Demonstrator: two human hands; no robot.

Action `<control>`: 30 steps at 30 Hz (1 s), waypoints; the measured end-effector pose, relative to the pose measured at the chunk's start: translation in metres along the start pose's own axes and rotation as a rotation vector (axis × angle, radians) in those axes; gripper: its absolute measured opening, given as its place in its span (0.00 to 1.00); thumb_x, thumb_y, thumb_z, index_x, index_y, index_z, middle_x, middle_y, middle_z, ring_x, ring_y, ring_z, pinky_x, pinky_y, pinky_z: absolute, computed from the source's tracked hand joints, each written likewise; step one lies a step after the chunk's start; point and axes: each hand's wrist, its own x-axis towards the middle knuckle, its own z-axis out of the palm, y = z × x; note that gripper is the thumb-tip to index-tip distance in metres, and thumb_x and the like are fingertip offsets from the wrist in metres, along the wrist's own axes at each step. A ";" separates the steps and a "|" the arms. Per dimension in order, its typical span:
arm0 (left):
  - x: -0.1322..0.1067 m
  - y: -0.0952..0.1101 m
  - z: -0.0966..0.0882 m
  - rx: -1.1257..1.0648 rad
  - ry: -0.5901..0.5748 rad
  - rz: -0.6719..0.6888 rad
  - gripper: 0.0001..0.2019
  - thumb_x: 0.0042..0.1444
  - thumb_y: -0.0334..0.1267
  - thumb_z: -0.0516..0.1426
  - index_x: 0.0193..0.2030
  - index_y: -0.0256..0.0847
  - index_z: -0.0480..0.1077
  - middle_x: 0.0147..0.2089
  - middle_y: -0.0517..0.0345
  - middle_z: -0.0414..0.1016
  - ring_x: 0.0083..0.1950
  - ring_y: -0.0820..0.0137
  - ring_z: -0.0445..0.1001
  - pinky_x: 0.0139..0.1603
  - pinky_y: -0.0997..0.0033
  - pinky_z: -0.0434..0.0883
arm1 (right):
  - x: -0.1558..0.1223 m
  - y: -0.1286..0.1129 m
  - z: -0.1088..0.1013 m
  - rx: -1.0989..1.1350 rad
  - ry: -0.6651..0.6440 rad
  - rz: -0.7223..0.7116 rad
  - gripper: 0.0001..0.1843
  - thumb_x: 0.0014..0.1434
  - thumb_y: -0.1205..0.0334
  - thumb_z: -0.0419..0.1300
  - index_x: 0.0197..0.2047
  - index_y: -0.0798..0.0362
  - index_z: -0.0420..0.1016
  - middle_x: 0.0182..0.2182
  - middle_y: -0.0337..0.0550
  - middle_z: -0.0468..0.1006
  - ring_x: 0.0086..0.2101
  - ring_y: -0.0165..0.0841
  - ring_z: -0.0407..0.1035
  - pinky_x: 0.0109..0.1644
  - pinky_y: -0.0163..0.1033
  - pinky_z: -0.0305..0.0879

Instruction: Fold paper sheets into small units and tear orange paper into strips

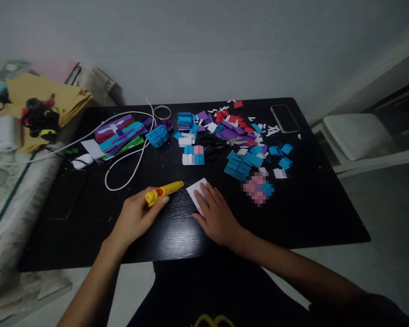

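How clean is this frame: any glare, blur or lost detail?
Head view: dim overall, with pale glare on the black tabletop between the left hand and right hand, near the front edge; head view: a pink and blue patch is pixelated, so its detail is lost; head view: the yellow envelopes at far left look somewhat soft.

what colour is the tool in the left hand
The tool in the left hand is yellow with a red part, shown best in the head view.

Paper (195, 189) (partly hidden) under right hand (220, 215)
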 end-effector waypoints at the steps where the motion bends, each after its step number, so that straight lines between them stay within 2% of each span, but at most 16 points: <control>1: -0.001 0.000 0.000 0.005 0.001 0.005 0.15 0.69 0.52 0.58 0.41 0.42 0.75 0.35 0.61 0.77 0.28 0.71 0.72 0.30 0.71 0.68 | -0.001 0.003 -0.001 -0.004 -0.011 -0.036 0.31 0.74 0.56 0.55 0.73 0.65 0.63 0.73 0.71 0.59 0.74 0.57 0.52 0.73 0.67 0.59; 4: -0.003 0.000 0.000 0.015 -0.004 0.011 0.15 0.69 0.52 0.58 0.39 0.43 0.74 0.34 0.61 0.76 0.28 0.71 0.72 0.31 0.70 0.69 | -0.002 0.009 -0.006 -0.023 -0.032 -0.087 0.28 0.74 0.59 0.55 0.71 0.65 0.66 0.71 0.73 0.62 0.72 0.56 0.57 0.72 0.64 0.62; 7: -0.001 0.002 0.001 0.019 -0.004 0.009 0.15 0.69 0.52 0.57 0.38 0.43 0.73 0.33 0.62 0.74 0.27 0.71 0.71 0.31 0.69 0.70 | -0.003 0.011 -0.012 -0.046 -0.039 -0.076 0.26 0.74 0.60 0.55 0.70 0.63 0.68 0.68 0.72 0.67 0.70 0.56 0.60 0.72 0.66 0.62; 15: 0.010 0.011 0.011 0.020 -0.037 0.060 0.15 0.70 0.50 0.57 0.36 0.43 0.72 0.31 0.62 0.73 0.27 0.71 0.72 0.32 0.69 0.71 | -0.002 0.008 -0.028 -0.059 -0.123 -0.148 0.24 0.75 0.60 0.53 0.69 0.61 0.70 0.70 0.65 0.66 0.71 0.52 0.59 0.75 0.65 0.55; 20: 0.017 0.012 0.022 0.076 -0.083 0.101 0.16 0.71 0.51 0.55 0.37 0.43 0.72 0.32 0.59 0.75 0.29 0.69 0.74 0.32 0.69 0.71 | -0.007 0.010 -0.025 -0.026 -0.099 -0.150 0.22 0.75 0.62 0.53 0.68 0.58 0.71 0.71 0.59 0.66 0.71 0.50 0.60 0.75 0.64 0.57; 30: 0.027 0.011 0.030 0.127 -0.120 0.090 0.18 0.72 0.53 0.53 0.36 0.42 0.70 0.33 0.57 0.76 0.31 0.65 0.77 0.32 0.67 0.71 | -0.010 0.018 -0.020 0.014 -0.073 -0.179 0.23 0.76 0.60 0.53 0.69 0.58 0.70 0.70 0.57 0.69 0.71 0.49 0.59 0.76 0.63 0.56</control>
